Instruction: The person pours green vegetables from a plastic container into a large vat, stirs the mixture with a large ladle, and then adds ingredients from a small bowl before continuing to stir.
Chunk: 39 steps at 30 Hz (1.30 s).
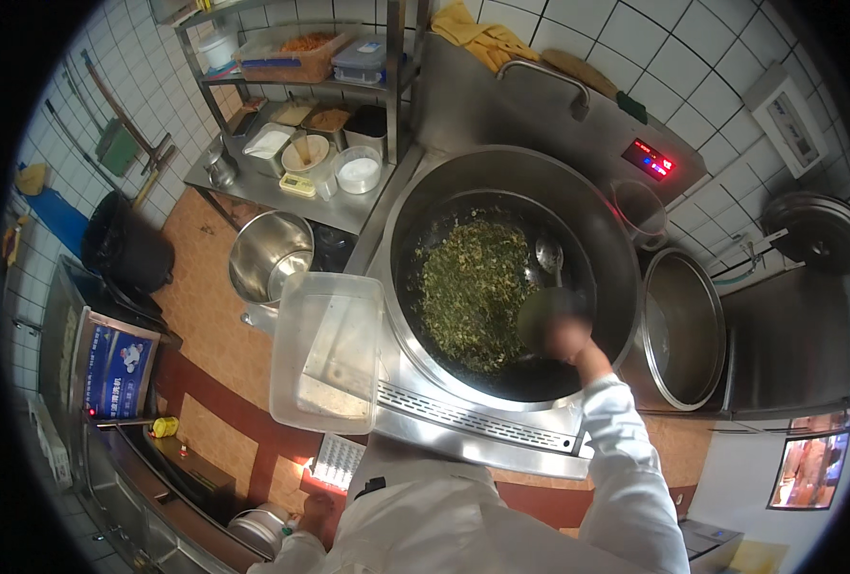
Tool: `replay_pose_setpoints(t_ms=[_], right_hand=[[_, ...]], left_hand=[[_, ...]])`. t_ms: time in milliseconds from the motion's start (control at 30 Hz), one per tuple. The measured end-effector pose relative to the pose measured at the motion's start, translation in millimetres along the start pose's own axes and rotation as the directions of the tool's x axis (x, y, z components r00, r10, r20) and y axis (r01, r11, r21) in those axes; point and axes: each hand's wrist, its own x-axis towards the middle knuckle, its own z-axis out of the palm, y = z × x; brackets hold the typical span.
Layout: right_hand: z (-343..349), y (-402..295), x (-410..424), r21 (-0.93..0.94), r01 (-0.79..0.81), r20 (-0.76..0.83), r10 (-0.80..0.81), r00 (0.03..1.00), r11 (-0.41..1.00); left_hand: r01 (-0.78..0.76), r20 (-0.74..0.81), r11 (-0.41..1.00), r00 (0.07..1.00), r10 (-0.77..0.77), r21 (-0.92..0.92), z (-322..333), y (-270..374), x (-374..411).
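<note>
My right hand (568, 339) reaches over the front right rim of a large round cooking kettle (514, 159). A blurred patch covers part of that hand. A metal ladle (549, 251) rests in the kettle, and its handle runs through the blur toward my closed fingers. Beside the ladle lies a broad heap of chopped green and pale food (471, 294). My left hand (317, 511) hangs low beside my body. Close to it is a white panel with rows of marks (337, 460) above something red. Whether the left fingers hold anything is unclear.
A translucent plastic tub (288, 359) stands at the kettle's left front. Behind it is a tall steel pot (242, 262). Steel shelving (213, 183) holds seasoning containers. To the right are a clear jug (640, 208) and a deep steel pot (715, 323). A curved handle (543, 66) sits behind the kettle.
</note>
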Motion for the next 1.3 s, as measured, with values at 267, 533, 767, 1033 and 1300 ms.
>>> replay_pose_setpoints(t_ms=[267, 533, 767, 1033, 1300], right_hand=[[94, 3, 28, -0.103, -0.064, 0.228, 0.086, 0.97, 0.993], [27, -26, -86, -0.797, 0.064, 0.339, 0.357, 0.871, 0.601], [67, 30, 54, -0.812, 0.114, 0.03, -0.155, 0.987, 0.573], [20, 60, 34, -0.453, 0.111, -0.2, -0.222, 0.954, 0.885], [72, 71, 76, -0.334, -0.094, 0.08, 0.127, 0.989, 0.938]], left_hand=[[-0.264, -0.04, 0.676, 0.916, 0.399, 0.688, -20, 17, -64], [-0.178, -0.032, 0.965, 0.982, 0.188, 0.192, 42, 91, -11], [-0.238, 0.052, 0.916, 0.971, 0.234, 0.323, 66, 152, 0], [-0.075, -0.092, 0.99, 0.992, 0.086, 0.118, 59, 158, -32], [-0.309, 0.009, 0.748, 0.927, 0.375, 0.587, -7, 44, -33]])
